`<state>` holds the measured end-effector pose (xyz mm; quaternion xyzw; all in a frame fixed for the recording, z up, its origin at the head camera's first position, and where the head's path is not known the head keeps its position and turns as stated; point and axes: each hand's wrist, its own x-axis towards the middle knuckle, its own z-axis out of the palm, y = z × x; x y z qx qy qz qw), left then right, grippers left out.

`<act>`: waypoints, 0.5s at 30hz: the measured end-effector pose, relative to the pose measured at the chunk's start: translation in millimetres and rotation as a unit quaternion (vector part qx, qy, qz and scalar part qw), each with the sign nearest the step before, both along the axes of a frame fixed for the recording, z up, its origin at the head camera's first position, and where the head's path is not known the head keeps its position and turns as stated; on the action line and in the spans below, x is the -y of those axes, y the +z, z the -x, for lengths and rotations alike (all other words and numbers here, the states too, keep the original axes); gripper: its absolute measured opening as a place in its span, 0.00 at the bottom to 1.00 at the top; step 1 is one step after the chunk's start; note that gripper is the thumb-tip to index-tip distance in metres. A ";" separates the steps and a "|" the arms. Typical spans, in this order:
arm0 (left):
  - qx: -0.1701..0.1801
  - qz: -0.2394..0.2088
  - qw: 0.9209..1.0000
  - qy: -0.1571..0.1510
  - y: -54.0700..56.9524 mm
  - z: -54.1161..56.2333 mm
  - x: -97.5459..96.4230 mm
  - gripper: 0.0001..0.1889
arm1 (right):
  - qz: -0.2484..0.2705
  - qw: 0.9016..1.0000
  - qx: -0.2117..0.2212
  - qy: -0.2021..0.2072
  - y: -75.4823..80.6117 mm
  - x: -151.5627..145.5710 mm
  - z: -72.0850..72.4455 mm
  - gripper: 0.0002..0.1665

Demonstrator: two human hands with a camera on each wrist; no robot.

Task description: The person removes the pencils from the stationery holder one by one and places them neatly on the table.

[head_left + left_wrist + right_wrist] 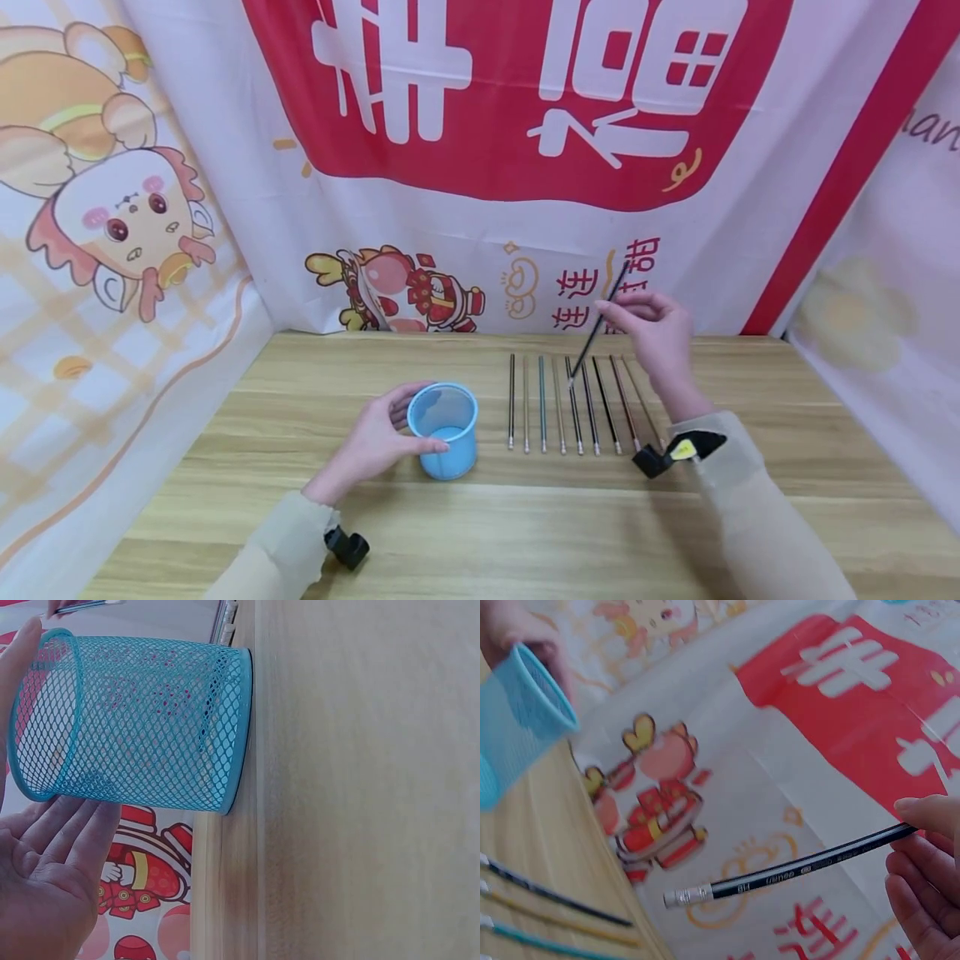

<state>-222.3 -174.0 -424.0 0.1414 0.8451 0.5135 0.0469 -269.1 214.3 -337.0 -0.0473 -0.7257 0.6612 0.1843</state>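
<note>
A light blue mesh pencil cup stands upright on the wooden table. My left hand holds it from the left, thumb at the near side and fingers round the far side. Over the row of pencils, my right hand pinches a black pencil between thumb and fingertips. That pencil slants, its eraser end pointing down toward the cup side. Several pencils, among them a teal pencil, lie side by side on the table with their eraser ends toward me.
The wooden table ends at a white cloth backdrop with red lettering and cartoon prints. Another printed cloth hangs along the left side, and one more on the right.
</note>
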 end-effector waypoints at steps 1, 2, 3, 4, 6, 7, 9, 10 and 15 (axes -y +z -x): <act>0.000 0.002 1.000 0.000 0.2 -0.1 0.0 0.47 | -0.002 1.000 0.009 -0.005 0.4 -8.6 0.6 0.18; 0.000 0.003 1.000 0.001 0.2 -0.2 0.0 0.47 | -0.009 1.000 0.016 -0.011 0.6 -17.1 1.3 0.18; 0.000 0.004 1.000 0.001 0.3 -0.2 0.1 0.47 | -0.015 1.000 0.021 -0.014 0.4 -25.4 2.2 0.18; 0.000 0.005 1.000 0.001 0.3 -0.3 0.1 0.47 | -0.023 0.999 0.027 -0.016 -0.3 -33.6 3.4 0.18; 0.000 0.006 1.000 0.001 0.3 -0.3 0.1 0.47 | -0.038 0.998 0.036 -0.022 -2.1 -48.4 5.9 0.19; 0.000 0.005 1.000 0.001 0.2 -0.2 0.0 0.47 | -0.051 0.997 0.044 -0.027 -3.1 -55.2 6.8 0.20; -0.001 0.004 1.000 0.000 0.3 0.0 -0.4 0.47 | -0.074 0.995 0.060 -0.036 -5.4 -67.5 8.7 0.23; -0.001 0.003 1.000 0.000 0.3 0.1 -0.5 0.46 | -0.086 0.993 0.069 -0.040 -6.9 -72.9 9.8 0.26; -0.004 0.001 1.000 -0.001 0.2 0.1 -0.6 0.46 | -0.160 0.979 0.117 -0.047 -19.1 -92.9 15.2 0.35</act>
